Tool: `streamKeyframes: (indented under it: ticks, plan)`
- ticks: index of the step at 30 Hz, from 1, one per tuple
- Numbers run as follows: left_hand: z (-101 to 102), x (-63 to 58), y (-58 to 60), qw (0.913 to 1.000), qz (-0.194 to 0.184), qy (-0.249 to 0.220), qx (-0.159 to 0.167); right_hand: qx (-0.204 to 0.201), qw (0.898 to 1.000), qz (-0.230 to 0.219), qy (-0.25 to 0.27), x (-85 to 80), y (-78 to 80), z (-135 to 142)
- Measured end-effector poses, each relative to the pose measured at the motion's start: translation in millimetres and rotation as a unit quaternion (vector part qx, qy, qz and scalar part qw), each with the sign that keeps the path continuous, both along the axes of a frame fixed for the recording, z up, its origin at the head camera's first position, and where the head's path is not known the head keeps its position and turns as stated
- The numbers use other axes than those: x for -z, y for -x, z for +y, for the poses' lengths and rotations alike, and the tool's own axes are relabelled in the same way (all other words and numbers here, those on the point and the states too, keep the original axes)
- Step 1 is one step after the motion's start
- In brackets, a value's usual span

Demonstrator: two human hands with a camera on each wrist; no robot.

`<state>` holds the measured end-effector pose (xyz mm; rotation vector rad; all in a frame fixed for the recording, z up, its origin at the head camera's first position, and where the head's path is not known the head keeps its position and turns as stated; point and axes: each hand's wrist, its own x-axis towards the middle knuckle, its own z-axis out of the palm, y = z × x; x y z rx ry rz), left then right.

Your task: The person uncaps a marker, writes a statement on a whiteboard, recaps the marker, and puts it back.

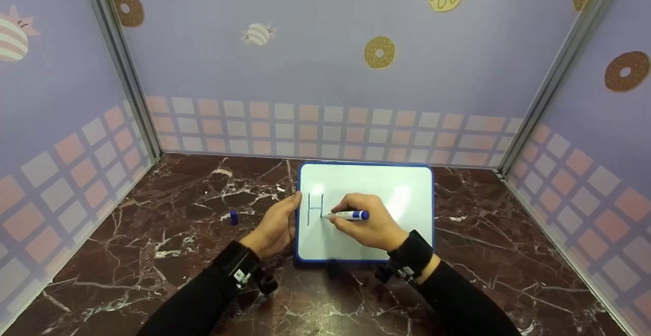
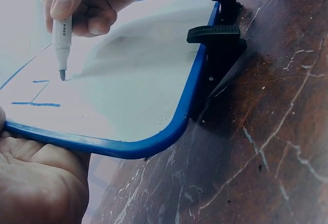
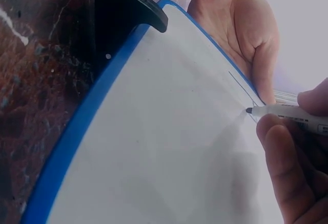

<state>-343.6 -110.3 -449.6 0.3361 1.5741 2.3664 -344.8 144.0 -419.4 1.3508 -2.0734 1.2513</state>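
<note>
A small whiteboard (image 1: 366, 173) with a blue frame bears a blue letter H (image 1: 315, 208) near its left side. My right hand (image 1: 368, 221) pinches a white marker (image 1: 346, 215) with a blue end between thumb and fingers. The marker's dark tip (image 2: 62, 74) is at the lower end of the H's right stroke. At the board's left edge, my left hand (image 1: 274, 224) holds the frame, thumb at the rim and palm beside it. In the left wrist view, part of this hand (image 2: 43, 183) is hidden behind the board.
A blue marker cap (image 1: 233, 217) stands on the dark marbled table (image 1: 193, 254), left of my left hand. Black supports (image 2: 215, 34) hook over the board's lower edge. Patterned panels (image 1: 315, 71) enclose the back and both sides.
</note>
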Motion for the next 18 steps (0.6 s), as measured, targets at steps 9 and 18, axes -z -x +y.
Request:
streamKeyframes:
  ticks: [9,18]
  plan:
    - [0.8,-0.2,0.6,1.0,0.003,0.002,0.001,-0.009,1.0,-0.017,-0.011,-0.1,-1.5,0.8]
    - [0.0,-0.4,0.2,1.0,0.004,0.007,0.002,-0.008,0.999,-0.035,-0.029,-1.3,-3.0,0.4]
